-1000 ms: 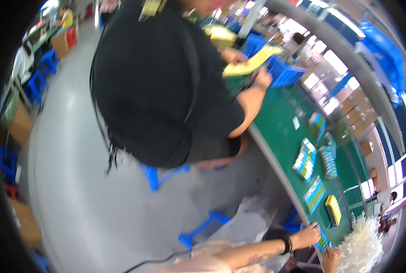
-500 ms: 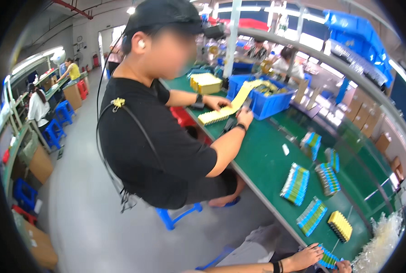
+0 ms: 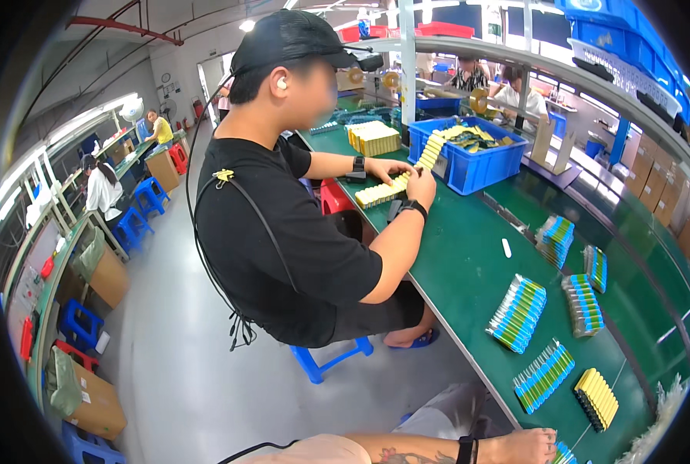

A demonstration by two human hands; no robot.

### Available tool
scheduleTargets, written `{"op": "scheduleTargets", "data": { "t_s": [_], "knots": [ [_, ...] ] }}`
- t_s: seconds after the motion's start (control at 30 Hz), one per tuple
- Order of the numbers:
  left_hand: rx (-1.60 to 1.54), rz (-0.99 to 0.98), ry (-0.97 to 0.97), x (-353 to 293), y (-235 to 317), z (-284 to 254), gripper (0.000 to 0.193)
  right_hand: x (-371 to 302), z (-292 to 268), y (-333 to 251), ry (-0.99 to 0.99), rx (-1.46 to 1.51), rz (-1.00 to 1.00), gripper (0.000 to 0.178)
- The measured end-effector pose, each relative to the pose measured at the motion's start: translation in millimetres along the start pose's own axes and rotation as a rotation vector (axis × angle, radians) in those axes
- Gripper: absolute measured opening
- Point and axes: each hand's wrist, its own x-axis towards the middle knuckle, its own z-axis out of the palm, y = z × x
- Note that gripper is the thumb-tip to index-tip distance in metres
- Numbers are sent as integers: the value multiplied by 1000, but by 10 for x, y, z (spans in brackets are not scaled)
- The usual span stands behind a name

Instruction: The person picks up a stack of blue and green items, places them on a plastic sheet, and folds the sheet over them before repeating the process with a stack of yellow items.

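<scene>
At the lower right edge, my left hand point(image 3: 524, 447) reaches in with its fingers curled together at a row of blue-and-green battery cells point(image 3: 564, 455). Most of that row is cut off by the picture's edge. A dark band circles my left wrist. My right hand is out of view. Close by on the green bench lie another row of blue-and-green cells point(image 3: 544, 376) and a yellow block of cells with black ends point(image 3: 597, 399).
More blue-and-green cell rows point(image 3: 517, 313) lie farther up the green bench point(image 3: 461, 286). A co-worker in black point(image 3: 283, 247) sits at the bench, both hands on a yellow strip of cells point(image 3: 384, 192). Beyond stands a blue bin point(image 3: 476, 172). A blue stool point(image 3: 329, 359) is below.
The view has shifted, so the scene sits farther right and my right hand has left the picture. The co-worker's right hand has moved up along the yellow strip.
</scene>
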Motion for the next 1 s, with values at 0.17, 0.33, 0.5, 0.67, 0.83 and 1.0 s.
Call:
{"op": "scheduleTargets", "data": {
  "t_s": [0.17,0.33,0.5,0.67,0.83,1.0],
  "knots": [
    [-113,59,-57,122,150,-481,14,67,-443,-319,202,109,-90,17],
    [-555,-155,56,210,29,-867,26,420,-432,-248,239,369,75,17],
    [-482,-426,-284,400,-466,-717,27,630,-86,-19,-19,620,273,13],
    [-578,-614,-319,916,-902,-457,35,817,-25,285,155,976,689,30],
    [-450,-676,-458,1431,-1530,-13,28,1389,131,879,43,1043,855,35],
    [-379,-674,-578,1316,-1788,277,33,1347,569,1249,-115,649,790,40]
  ]
}}
